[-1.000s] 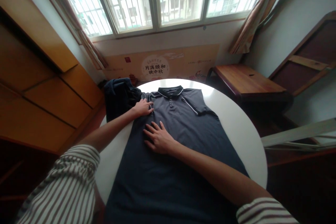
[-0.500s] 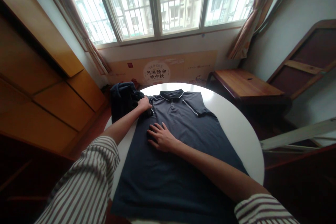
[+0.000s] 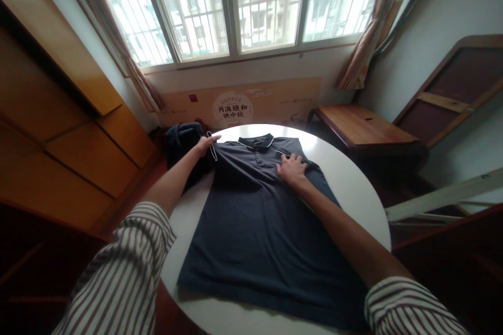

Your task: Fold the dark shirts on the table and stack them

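Navy polo (image 3: 245,220) on white table (image 3: 363,201), dark clothes (image 3: 183,136) beside left hand (image 3: 204,145)

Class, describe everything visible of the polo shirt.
The polo shirt is dark blue-grey and looks like thin knit cloth, with a black, white-edged collar and a short buttoned placket. It lies front up on the round white table, collar toward the window, body creased. The left hand grips one white-edged sleeve; the right hand rests spread by the other sleeve.
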Demonstrator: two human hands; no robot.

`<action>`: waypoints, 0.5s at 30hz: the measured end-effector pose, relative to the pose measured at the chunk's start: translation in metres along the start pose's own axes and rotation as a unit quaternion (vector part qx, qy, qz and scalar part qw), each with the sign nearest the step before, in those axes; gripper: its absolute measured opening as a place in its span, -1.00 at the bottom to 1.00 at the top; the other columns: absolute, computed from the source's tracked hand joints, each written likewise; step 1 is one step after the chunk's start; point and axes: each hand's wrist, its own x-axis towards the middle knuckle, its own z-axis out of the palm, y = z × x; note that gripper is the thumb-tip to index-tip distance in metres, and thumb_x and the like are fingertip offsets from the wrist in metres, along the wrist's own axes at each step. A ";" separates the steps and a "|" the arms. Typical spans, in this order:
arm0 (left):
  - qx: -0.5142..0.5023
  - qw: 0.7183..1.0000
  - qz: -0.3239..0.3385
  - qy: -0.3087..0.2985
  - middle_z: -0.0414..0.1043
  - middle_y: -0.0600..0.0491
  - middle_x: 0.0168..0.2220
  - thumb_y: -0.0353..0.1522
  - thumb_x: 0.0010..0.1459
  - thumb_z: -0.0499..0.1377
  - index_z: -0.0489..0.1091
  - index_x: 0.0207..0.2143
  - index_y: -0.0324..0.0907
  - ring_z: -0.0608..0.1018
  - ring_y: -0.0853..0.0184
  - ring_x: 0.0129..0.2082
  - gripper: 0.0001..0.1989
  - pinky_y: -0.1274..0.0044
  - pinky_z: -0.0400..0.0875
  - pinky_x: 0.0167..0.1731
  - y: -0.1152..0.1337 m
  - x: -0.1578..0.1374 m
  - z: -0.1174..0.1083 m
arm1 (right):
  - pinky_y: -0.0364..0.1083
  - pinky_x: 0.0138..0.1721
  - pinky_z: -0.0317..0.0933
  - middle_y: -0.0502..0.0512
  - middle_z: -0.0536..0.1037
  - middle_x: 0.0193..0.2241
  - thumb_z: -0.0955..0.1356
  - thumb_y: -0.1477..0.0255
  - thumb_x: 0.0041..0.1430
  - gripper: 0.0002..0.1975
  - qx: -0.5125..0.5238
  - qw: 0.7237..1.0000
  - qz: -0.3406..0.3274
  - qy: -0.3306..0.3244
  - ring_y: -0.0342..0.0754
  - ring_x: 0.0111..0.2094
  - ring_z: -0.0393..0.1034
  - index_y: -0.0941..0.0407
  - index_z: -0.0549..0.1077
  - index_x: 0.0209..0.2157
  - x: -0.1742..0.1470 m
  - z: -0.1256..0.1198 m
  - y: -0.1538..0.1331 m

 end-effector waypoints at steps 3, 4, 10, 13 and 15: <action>-0.036 0.998 0.033 0.026 0.50 -0.02 -0.41 -0.34 -0.08 0.31 0.44 -0.36 -0.28 0.56 0.24 -0.36 -0.77 0.47 0.48 -0.26 -0.001 -0.001 -0.004 | 0.26 -0.03 0.24 0.47 0.32 0.08 0.27 0.33 0.30 -0.57 -0.018 0.999 0.046 0.009 0.36 0.10 0.25 0.15 0.36 0.15 0.020 -0.006 0.023; -0.047 0.997 0.046 0.034 0.50 0.00 -0.39 -0.38 -0.10 0.30 0.44 -0.35 -0.28 0.56 0.26 -0.34 -0.78 0.47 0.47 -0.23 -0.001 0.000 -0.005 | 0.21 -0.02 0.25 0.46 0.31 0.10 0.27 0.37 0.29 -0.57 -0.020 0.998 0.065 0.013 0.34 0.11 0.26 0.14 0.34 0.17 0.027 -0.008 0.032; -0.078 0.988 0.099 0.090 0.52 0.00 -0.29 -0.47 -0.08 0.21 0.46 -0.23 -0.27 0.55 0.29 -0.25 -0.73 0.46 0.43 -0.08 0.002 0.004 -0.016 | 0.04 -0.07 0.34 0.45 0.48 -0.03 0.30 0.46 0.25 -0.61 -0.001 0.989 0.143 -0.025 0.22 0.02 0.42 0.26 0.43 0.09 0.063 -0.036 0.093; -0.062 0.986 0.096 0.119 0.50 -0.07 -0.23 -0.51 -0.06 0.20 0.43 -0.17 -0.29 0.54 0.21 -0.16 -0.68 0.38 0.40 0.00 0.007 0.000 -0.021 | 0.05 -0.11 0.36 0.53 0.51 -0.09 0.22 0.46 0.32 -0.63 0.002 0.987 0.161 -0.008 0.26 -0.01 0.46 0.35 0.44 0.04 0.068 -0.053 0.119; -0.002 0.980 0.137 0.144 0.47 -0.14 -0.12 -0.54 -0.06 0.22 0.41 -0.10 -0.28 0.49 0.12 -0.03 -0.61 0.31 0.33 0.09 0.012 -0.017 -0.021 | 0.10 -0.09 0.34 0.60 0.48 -0.04 0.21 0.45 0.34 -0.60 0.000 0.988 0.156 0.014 0.31 0.01 0.45 0.40 0.39 0.08 0.062 -0.063 0.129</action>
